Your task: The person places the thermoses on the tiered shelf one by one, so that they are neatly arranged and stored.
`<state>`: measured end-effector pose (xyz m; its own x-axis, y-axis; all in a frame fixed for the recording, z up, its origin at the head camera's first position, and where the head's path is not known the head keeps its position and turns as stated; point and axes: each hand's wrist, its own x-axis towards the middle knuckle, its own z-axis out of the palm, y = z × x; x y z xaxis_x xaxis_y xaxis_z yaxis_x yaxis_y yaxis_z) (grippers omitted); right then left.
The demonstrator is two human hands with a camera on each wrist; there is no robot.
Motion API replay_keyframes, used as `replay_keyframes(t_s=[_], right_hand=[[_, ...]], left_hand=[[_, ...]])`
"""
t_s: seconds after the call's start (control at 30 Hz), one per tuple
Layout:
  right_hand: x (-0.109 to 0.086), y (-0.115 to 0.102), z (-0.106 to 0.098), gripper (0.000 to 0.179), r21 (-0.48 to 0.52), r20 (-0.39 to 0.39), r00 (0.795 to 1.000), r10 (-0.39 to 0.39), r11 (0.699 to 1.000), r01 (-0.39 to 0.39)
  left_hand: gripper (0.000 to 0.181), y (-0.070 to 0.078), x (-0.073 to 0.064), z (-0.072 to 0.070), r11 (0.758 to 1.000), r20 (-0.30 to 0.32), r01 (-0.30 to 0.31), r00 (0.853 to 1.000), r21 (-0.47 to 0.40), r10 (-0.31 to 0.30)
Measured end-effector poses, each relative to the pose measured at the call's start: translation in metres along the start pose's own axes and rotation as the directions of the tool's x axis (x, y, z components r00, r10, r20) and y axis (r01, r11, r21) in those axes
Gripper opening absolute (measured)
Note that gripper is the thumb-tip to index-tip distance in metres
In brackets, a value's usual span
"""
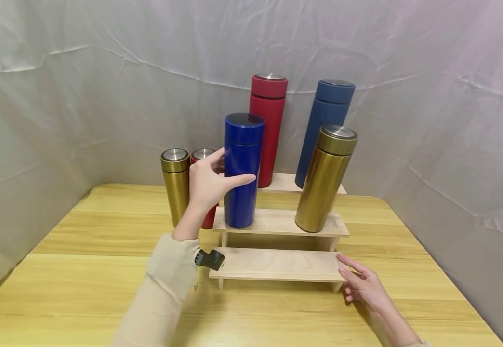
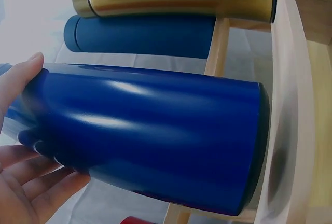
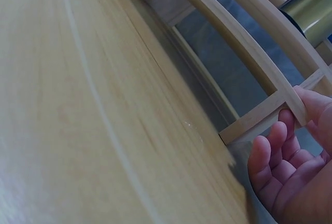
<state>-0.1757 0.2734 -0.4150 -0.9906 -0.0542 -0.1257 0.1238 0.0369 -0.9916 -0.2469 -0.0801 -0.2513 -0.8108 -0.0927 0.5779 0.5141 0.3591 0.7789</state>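
Observation:
My left hand (image 1: 210,180) grips a glossy blue thermos flask (image 1: 242,202), thumb on the near side and fingers round behind. The flask stands upright at the left end of the middle tier (image 1: 277,221) of a pale wooden three-tier stand; in the left wrist view its dark base is right at the board. My right hand (image 1: 364,286) pinches the right end of the stand's lowest tier (image 1: 277,265), with the thumb on top and fingertips beneath, as the right wrist view shows. A gold flask (image 1: 325,188) stands at the middle tier's right end.
On the top tier (image 1: 284,182) stand a tall red flask (image 1: 271,125) and a matte blue flask (image 1: 327,120). Left of the stand, a smaller gold flask (image 1: 175,193) and a small red flask (image 1: 208,219), partly behind my hand, stand on the wooden table (image 1: 82,270). Grey cloth (image 1: 104,96) hangs behind.

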Motion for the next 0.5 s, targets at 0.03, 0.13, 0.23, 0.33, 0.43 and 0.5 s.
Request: replay_keyframes(t_s=[0.03,0.13,0.23,0.33,0.43,0.5], right_hand=[[0.0,0.0,0.0,0.03,-0.002,-0.001,1.0,0.002,1.0,-0.002],[0.0,0.0,0.0,0.03,-0.016,-0.009,1.0,0.012,1.0,-0.012],[0.0,0.0,0.0,0.03,-0.024,-0.016,1.0,0.015,1.0,-0.016],[0.0,0.0,0.0,0.03,-0.019,-0.016,1.0,0.018,1.0,-0.019],[0.0,0.001,0.0,0.03,-0.014,-0.017,1.0,0.023,1.0,-0.023],[0.0,0.001,0.0,0.03,-0.015,-0.02,0.999,0.025,1.0,-0.025]], left_hand=[[0.063,0.0,0.0,0.002,1.0,-0.001,0.003,1.0,0.005,-0.003],[0.063,0.002,-0.001,0.007,1.0,0.0,0.004,1.0,0.004,-0.004],[0.064,0.002,-0.001,0.013,1.0,0.003,0.013,1.0,0.003,-0.013],[0.064,0.003,-0.002,0.019,1.0,-0.001,0.019,1.0,0.008,-0.019],[0.063,0.002,-0.003,0.024,1.0,-0.007,0.0,1.0,0.014,0.0],[0.063,0.002,-0.003,0.028,1.0,-0.014,-0.02,1.0,0.02,0.02]])
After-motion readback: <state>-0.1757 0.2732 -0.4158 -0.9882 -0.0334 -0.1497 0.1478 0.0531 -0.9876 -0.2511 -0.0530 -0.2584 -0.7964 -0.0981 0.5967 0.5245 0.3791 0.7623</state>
